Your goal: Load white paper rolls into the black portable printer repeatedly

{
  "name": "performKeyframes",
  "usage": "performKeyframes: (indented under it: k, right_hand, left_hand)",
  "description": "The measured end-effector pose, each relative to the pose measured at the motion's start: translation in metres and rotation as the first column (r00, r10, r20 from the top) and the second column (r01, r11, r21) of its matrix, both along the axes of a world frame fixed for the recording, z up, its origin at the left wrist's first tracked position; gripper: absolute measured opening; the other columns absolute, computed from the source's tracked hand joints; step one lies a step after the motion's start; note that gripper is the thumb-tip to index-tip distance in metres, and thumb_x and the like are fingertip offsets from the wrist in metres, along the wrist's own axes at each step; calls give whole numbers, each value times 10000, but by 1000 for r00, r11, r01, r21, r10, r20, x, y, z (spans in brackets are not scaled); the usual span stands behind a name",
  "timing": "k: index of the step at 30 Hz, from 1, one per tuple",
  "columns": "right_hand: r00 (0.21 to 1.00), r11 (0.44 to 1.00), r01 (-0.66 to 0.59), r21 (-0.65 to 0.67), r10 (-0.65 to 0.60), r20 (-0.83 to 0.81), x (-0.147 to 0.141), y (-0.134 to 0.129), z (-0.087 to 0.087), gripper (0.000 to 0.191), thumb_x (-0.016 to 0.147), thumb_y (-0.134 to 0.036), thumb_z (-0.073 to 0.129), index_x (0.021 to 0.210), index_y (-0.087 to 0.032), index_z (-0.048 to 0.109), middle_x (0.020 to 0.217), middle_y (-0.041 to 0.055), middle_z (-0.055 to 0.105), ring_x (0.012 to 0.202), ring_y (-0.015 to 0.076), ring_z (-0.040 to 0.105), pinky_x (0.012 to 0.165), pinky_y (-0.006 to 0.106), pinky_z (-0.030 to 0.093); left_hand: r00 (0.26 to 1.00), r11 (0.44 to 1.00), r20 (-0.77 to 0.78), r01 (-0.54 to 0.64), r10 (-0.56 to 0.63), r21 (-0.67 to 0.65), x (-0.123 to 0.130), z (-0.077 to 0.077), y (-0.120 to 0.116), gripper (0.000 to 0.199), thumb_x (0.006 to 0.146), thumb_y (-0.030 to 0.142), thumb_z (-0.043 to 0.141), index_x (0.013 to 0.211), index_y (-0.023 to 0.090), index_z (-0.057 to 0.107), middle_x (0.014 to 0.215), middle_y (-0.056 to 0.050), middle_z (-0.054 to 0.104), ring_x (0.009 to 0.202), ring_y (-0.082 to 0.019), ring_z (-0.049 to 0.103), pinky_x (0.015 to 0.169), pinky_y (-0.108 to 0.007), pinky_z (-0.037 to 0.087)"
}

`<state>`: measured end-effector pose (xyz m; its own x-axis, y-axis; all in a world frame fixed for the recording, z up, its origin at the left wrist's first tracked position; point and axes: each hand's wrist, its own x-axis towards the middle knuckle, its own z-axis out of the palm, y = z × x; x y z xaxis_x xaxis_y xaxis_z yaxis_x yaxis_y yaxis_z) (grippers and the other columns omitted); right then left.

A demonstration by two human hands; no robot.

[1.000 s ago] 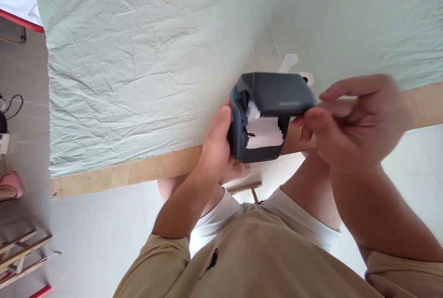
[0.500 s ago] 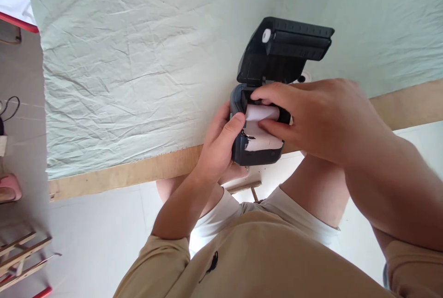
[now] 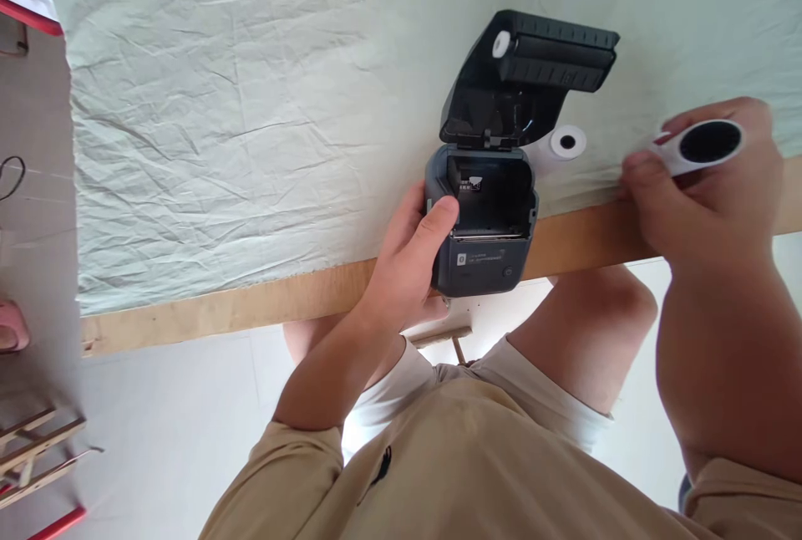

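Two rolls (image 3: 675,157) (image 3: 579,142) — one printer (image 3: 481,274).

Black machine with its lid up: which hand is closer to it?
Left. The left hand grips the black machine by its side; the right hand is apart from it, off to the right, holding a white roll.

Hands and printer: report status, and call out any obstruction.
Left hand gripping printer, lid open, no roll inside. Right hand holding paper roll, apart from printer. Possible obstruction: left thumb over printer edge; second roll alongside.
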<state>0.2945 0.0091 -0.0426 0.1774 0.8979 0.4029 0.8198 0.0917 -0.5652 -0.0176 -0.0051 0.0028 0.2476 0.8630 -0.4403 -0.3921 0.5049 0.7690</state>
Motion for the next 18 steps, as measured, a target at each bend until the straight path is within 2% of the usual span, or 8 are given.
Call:
performKeyframes:
  k: [2,4,6,8,11,13,14,18]
  right_hand:
    - [988,994,-108,-26,111,112,7,8,4,528,918,-697,822,1242,-297,705,1247,89,785,1272,389,796,1064,696,660]
    - [984,992,-123,-26,125,130,12,18,4,590,901,-610,871,1358,-310,648,1296,78,775,1205,343,799,1039,634,673]
    - [991,995,-50,-82,60,119,16,26,1,727,867,-529,928,1468,-333,570,1258,55,775,1070,293,788,990,588,668]
    - [991,993,4,-116,12,132,17,29,-3,849,855,-488,950,1570,-353,512,1287,64,785,1096,310,777,1025,622,639]
    - [986,982,-92,168,66,151,6,20,-2,822,864,-636,878,1575,-358,574,1425,118,748,1287,403,744,1037,655,598]
    - [983,912,-168,373,129,127,-12,11,3,693,930,-721,739,1511,-355,643,1364,120,736,1242,405,752,942,610,608]
    - [983,899,-179,400,152,99,-24,7,5,605,987,-690,670,1495,-362,656,1293,111,742,1159,379,767,881,580,617]
    - [964,945,-258,201,238,116,-65,6,8,595,994,-350,782,1555,-379,586,1386,101,746,1210,340,794,940,546,704]
  left_hand:
    - [1000,1000,-1,11,-11,13,-1,-1,0,444,1005,650,870,1245,288,777,949,4,802,728,-185,793,505,-269,527]
    - [999,999,-12,35,-35,31,-2,-2,0,446,1010,664,858,1236,288,773,926,3,795,726,-188,788,539,-276,552]
    - [999,999,-10,37,-37,32,-2,-4,0,446,1008,662,858,1240,292,767,921,4,797,728,-196,791,559,-285,570]
    - [1000,999,-2,31,-31,25,-3,-5,0,454,1001,662,865,1255,299,767,930,5,800,727,-196,791,558,-286,573]
    - [999,999,-44,29,-27,39,-3,-6,0,478,996,698,856,1249,300,777,885,9,775,669,-181,756,483,-275,490]
    - [997,998,-69,34,-31,53,-4,-7,0,502,997,724,842,1253,297,781,883,4,775,665,-186,756,483,-286,490]
    - [997,998,-73,35,-31,56,-4,-8,-1,510,997,731,837,1259,296,780,892,0,783,672,-193,764,496,-295,507]
    - [997,998,-69,27,-23,59,-5,-11,-1,524,1010,714,820,1314,291,769,961,-20,835,715,-215,801,546,-313,562]
